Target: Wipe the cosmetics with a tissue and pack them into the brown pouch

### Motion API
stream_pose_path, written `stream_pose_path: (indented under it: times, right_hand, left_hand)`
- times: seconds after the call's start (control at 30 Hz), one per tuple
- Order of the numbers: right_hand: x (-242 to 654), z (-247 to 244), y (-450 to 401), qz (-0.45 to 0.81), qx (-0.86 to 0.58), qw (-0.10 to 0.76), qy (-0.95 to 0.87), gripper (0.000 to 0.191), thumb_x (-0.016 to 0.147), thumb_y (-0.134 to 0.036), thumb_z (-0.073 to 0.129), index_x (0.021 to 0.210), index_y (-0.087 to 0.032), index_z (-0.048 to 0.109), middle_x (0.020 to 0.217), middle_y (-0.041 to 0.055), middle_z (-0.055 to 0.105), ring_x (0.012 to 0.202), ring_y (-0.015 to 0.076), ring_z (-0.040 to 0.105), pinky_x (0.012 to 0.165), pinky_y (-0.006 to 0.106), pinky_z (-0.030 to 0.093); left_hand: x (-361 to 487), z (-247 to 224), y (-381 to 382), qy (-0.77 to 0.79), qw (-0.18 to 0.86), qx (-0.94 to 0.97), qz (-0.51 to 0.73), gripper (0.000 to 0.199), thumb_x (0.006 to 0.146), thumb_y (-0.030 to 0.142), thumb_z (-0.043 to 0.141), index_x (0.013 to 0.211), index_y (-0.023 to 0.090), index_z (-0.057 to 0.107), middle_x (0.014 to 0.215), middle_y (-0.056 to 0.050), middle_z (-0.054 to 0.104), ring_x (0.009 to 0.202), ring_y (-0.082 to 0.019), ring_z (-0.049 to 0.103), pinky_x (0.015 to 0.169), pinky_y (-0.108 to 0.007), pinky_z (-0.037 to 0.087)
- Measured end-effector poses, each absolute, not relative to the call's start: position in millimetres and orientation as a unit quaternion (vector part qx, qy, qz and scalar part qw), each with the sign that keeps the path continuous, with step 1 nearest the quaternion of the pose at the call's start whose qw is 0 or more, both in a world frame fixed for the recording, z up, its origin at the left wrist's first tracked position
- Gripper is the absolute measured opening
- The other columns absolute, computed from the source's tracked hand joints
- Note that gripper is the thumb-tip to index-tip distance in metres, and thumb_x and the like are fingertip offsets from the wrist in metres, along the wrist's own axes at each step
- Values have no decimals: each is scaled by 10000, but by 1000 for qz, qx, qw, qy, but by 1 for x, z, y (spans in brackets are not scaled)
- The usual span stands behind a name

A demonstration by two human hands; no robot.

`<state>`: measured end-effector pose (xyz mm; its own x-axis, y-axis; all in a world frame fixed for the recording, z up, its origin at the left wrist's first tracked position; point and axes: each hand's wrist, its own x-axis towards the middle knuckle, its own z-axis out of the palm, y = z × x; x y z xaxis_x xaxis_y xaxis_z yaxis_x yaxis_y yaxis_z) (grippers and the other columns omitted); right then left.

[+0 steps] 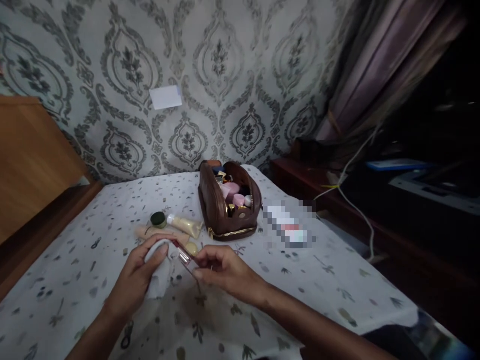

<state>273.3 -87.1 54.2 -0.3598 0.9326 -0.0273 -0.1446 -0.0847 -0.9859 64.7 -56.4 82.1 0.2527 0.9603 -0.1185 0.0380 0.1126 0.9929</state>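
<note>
Between my hands is a thin reddish flat item (184, 257) with a shiny middle, tilted and too blurred to name. My right hand (225, 272) pinches its right end between thumb and fingers. My left hand (140, 267) grips a white cloth (161, 277), its fingertips by the item's upper left end. Just beyond my hands lie a clear-capped beige tube (186, 226), a dark-lidded round jar (158, 219) and a peach-coloured tube (144, 231). A small yellowish round thing (192, 248) sits behind the flat item.
An unzipped brown bag (213, 205) full of cosmetics stands at the table's back. Right of it lies a pixelated object (290, 225). The table (300, 300) has a patterned white cover. A wooden panel (37, 165) rises at left; a white cable (369, 220) hangs at right.
</note>
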Motion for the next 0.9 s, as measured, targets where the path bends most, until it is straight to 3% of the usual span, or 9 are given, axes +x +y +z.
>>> stream_pose_path:
  times: [0.23, 0.43, 0.53, 0.67, 0.73, 0.8, 0.83, 0.9]
  right_hand:
    - [290, 70, -91, 677, -379, 415, -475, 455, 648, -551, 859, 815, -176, 663, 684, -55, 590, 596, 75, 485, 575, 220, 345]
    - [297, 76, -90, 716, -328, 382, -484, 439, 652, -509, 870, 830, -166, 661, 709, -37, 642, 588, 68, 516, 551, 206, 348]
    - [309, 87, -79, 683, -336, 412, -500, 435, 679, -516, 851, 839, -171, 640, 688, -34, 640, 555, 71, 509, 512, 200, 343]
    - [344, 120, -41, 471, -457, 502, -563, 347, 758, -485, 783, 870, -179, 662, 785, -14, 671, 629, 95, 552, 597, 227, 436]
    - [362, 141, -14, 293, -560, 481, -607, 266, 834, -422, 708, 897, -164, 691, 852, 21, 710, 739, 136, 626, 661, 244, 465]
    - [376, 158, 13, 108, -670, 373, -632, 232, 893, -355, 638, 933, -140, 715, 895, 61, 745, 818, 174, 669, 713, 262, 477]
    - [380, 165, 26, 35, -715, 276, -642, 252, 913, -346, 615, 1003, -138, 722, 948, 74, 755, 869, 190, 685, 738, 266, 480]
    - [381, 175, 48, -40, -754, 147, -639, 267, 925, -337, 588, 1063, -159, 732, 1046, 94, 759, 982, 230, 695, 761, 276, 489]
  left_hand:
    - [93, 100, -43, 413, 677, 464, 395, 450, 581, 489, 869, 870, 187, 701, 629, -9, 631, 513, -132, 534, 506, -248, 450]
    - [104, 108, -35, 411, 724, 436, 342, 454, 529, 487, 857, 843, 203, 691, 617, -2, 585, 449, -104, 452, 443, -239, 347]
    - [104, 105, -30, 396, 711, 481, 326, 451, 595, 540, 816, 864, 207, 674, 634, 0, 576, 500, -117, 467, 483, -237, 365]
    - [95, 87, -19, 390, 596, 641, 286, 352, 827, 544, 647, 952, 218, 683, 811, -32, 641, 719, -178, 558, 634, -254, 429]
    - [90, 73, -13, 394, 537, 694, 274, 334, 871, 525, 591, 970, 220, 686, 917, -49, 663, 855, -220, 586, 740, -282, 452]
    - [85, 57, -9, 399, 509, 710, 278, 347, 872, 529, 567, 950, 212, 685, 964, -61, 668, 931, -248, 591, 815, -306, 457]
    - [83, 50, -8, 402, 506, 708, 284, 357, 866, 535, 561, 939, 207, 683, 964, -64, 668, 944, -255, 592, 831, -311, 457]
    - [80, 37, -7, 410, 510, 699, 289, 367, 853, 541, 556, 916, 202, 679, 943, -63, 666, 946, -259, 590, 835, -311, 456]
